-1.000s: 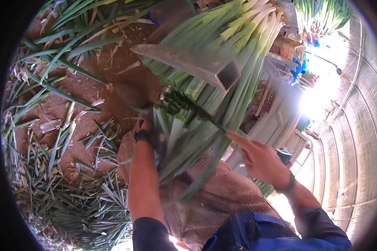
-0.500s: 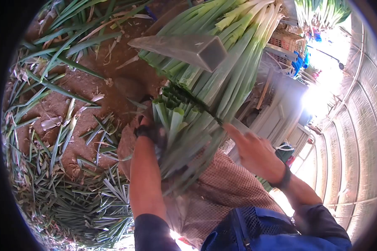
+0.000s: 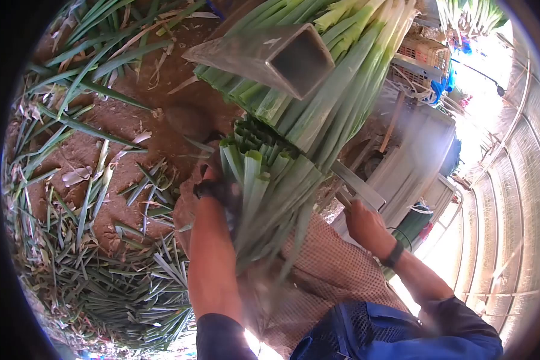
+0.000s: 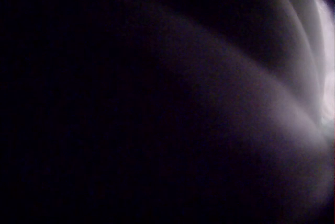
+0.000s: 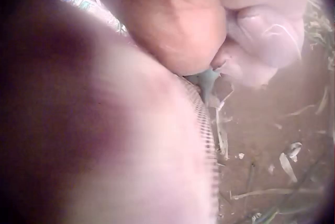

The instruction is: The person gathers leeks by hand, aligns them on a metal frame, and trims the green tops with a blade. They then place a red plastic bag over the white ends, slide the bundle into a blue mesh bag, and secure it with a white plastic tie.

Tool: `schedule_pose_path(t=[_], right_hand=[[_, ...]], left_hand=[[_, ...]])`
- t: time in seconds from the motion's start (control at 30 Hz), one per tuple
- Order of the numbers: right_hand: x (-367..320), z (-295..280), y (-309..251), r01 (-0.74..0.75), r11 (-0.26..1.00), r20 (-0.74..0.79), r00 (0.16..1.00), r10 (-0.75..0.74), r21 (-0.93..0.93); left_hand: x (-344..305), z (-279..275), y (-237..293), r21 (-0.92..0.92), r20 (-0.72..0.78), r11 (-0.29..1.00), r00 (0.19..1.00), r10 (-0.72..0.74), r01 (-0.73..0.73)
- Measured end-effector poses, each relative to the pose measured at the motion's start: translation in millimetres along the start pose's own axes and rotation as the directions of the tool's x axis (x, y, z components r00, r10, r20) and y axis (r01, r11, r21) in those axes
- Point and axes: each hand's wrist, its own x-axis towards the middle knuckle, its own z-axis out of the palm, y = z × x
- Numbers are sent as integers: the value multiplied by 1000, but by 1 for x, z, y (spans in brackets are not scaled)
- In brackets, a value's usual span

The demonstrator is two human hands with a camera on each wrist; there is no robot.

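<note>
My right hand (image 3: 368, 225) grips a knife (image 3: 344, 198) just beside the green onions (image 3: 318, 129); my left hand (image 3: 221, 191) is against their cut leaves' other side, its grasp too hidden to tell.

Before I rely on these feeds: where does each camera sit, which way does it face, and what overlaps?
Head: worn on the head, facing forward and down at long green-and-white stalks; the left hand, right hand and both forearms show.
Left wrist: on that wrist, facing its hand's work; nearly black, pale glare at right, no body part identifiable.
Right wrist: on that wrist, facing its hand's curled fingers, brown littered ground beyond.
Head and right wrist share the right hand and ground.
</note>
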Motion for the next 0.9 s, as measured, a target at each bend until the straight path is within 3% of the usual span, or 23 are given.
schedule_pose_path(t=[0.1,0.27,0.57,0.73,0.9], right_hand=[[75,20,-12,152,973,-20,988,-151,176],[150,37,-27,175,933,-47,985,-169,314],[125,72,-35,179,896,-49,983,-174,407],[141,80,-73,291,853,-108,956,-271,433],[112,70,-116,424,799,-163,905,-393,427]], left_hand=[[-3,0,7,-20,-22,999,999,-32,32],[-20,5,28,-76,-46,994,996,-78,75],[-33,2,32,-177,-104,977,985,-140,121],[-66,-8,45,-265,-165,954,968,-189,141],[-127,-25,66,-427,-258,890,922,-288,158]])
